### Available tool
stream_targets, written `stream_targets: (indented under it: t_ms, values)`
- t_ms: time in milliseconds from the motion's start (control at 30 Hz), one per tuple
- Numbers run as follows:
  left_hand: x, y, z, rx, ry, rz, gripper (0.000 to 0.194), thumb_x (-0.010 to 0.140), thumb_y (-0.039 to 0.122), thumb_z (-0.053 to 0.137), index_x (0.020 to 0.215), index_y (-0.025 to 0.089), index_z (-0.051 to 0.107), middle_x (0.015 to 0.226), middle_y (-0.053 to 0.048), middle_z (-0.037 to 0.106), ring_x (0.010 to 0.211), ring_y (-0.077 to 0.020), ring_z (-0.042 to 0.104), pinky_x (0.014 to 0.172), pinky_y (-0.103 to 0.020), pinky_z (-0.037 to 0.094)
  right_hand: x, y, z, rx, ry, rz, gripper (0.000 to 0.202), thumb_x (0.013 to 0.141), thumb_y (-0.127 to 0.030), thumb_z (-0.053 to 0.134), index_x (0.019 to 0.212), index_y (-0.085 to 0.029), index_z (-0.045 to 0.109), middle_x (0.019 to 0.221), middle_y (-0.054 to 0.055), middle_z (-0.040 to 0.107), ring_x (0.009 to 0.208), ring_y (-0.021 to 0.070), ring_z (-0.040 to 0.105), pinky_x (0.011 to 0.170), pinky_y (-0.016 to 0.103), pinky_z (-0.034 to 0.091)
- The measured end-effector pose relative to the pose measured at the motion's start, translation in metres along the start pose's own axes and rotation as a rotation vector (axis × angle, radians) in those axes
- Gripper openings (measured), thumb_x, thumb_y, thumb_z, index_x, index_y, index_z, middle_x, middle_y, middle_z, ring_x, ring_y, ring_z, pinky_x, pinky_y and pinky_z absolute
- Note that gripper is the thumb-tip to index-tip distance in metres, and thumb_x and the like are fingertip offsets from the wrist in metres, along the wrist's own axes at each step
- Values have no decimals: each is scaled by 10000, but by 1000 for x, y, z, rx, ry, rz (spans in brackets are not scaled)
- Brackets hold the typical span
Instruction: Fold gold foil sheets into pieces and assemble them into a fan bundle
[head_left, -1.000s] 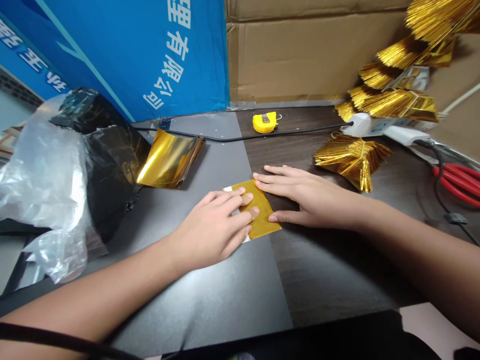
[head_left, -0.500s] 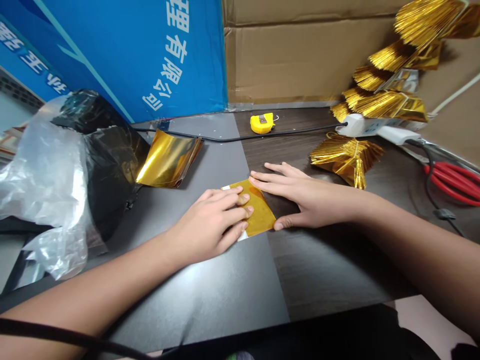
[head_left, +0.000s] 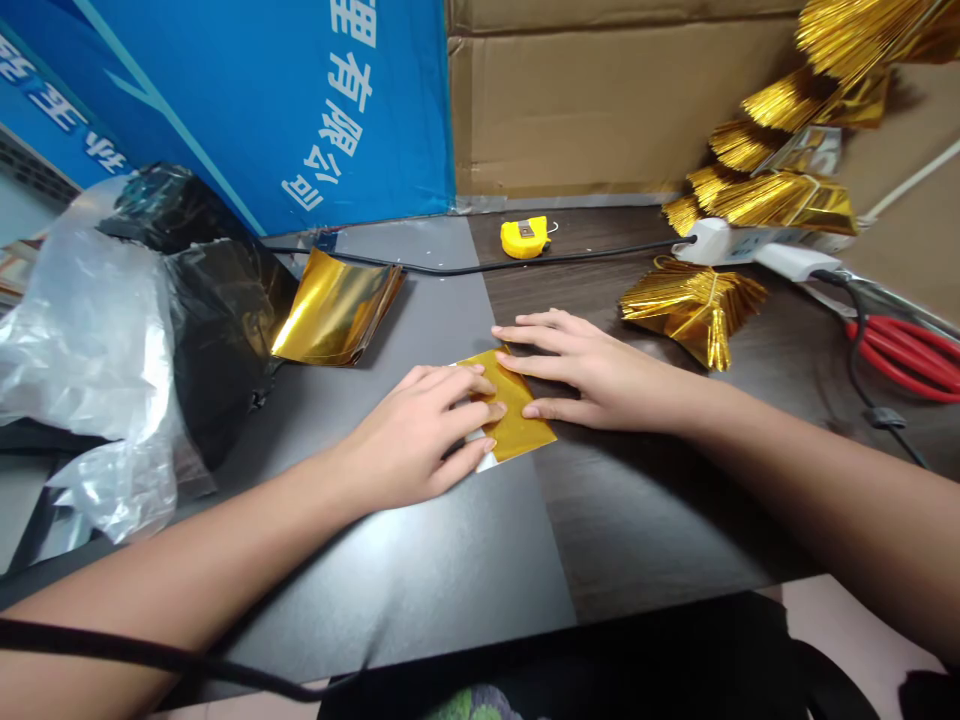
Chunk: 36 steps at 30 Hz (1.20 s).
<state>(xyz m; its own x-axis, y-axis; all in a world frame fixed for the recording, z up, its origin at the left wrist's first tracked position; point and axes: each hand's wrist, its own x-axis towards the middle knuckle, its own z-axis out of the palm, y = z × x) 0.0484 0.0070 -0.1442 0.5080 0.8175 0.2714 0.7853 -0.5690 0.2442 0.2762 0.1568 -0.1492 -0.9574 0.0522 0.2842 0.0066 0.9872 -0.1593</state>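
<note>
A sheet of gold foil paper (head_left: 521, 425) with a white strip along its left side lies flat on the table, across the seam of the grey and dark surfaces. My left hand (head_left: 431, 430) rests on the sheet's left part, fingers spread and pressing down. Over its right edge lies my right hand (head_left: 592, 375), fingers apart, thumb and fingertips touching the foil. Neither hand grips anything. Up and to the left, a stack of gold foil sheets (head_left: 330, 310) leans by a black plastic bag (head_left: 217, 320).
A yellow tape measure (head_left: 525, 238) and a black cable (head_left: 465, 268) lie at the back. To the right are a tied bundle of folded gold paper (head_left: 697, 305), more bundles (head_left: 787, 200), a power strip (head_left: 720, 240) and red-handled scissors (head_left: 907, 355). Cardboard (head_left: 630, 110) stands behind.
My right hand has shifted slightly left and up, and its thumb has moved from the sheet's lower right corner onto the foil. My left hand stays nearly in place.
</note>
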Motion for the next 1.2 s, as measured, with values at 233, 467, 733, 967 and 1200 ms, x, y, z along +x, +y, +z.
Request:
stream_targets:
  t_ms: [233,467,733,967,1200]
  values:
    - [1,0,0,-28,42,45,241,983,311,554,1141,173,672,1175,-86,648,1199,-248,579,1012,-413,417,1,-9,-3,112,-18,-74,372,1005,-283,567,1328,-118,650,1376,116,639,1312,281,571,1149,500,440]
    - [1,-2,-7,-150,-80,212,340,951,479,626,1104,182,685,1183,-107,652,1151,-252,599,988,-403,429,-4,-7,-14,267,-133,-132,278,1002,-296,590,1241,-221,710,1456,71,584,1377,248,528,1194,507,370]
    - [-2,43,-9,-66,-106,479,533,878,684,614,864,153,651,858,-51,626,804,-195,521,720,-368,400,3,-39,-27,472,-272,-299,170,972,-259,639,1072,-186,755,1327,67,672,1368,215,530,1194,376,353]
    - [-14,85,-6,77,-24,365,223,925,253,627,724,185,561,725,-15,545,687,-176,506,584,-347,372,-1,-57,-25,489,-306,-314,190,984,-304,619,1023,-182,759,1346,65,659,1340,230,541,1206,392,327]
    - [-11,76,-10,-11,66,386,291,944,183,543,656,202,579,632,13,568,591,-160,504,501,-324,356,6,-59,-32,716,-309,-287,430,936,-517,653,1110,-133,738,1235,132,702,1245,256,609,1162,400,385]
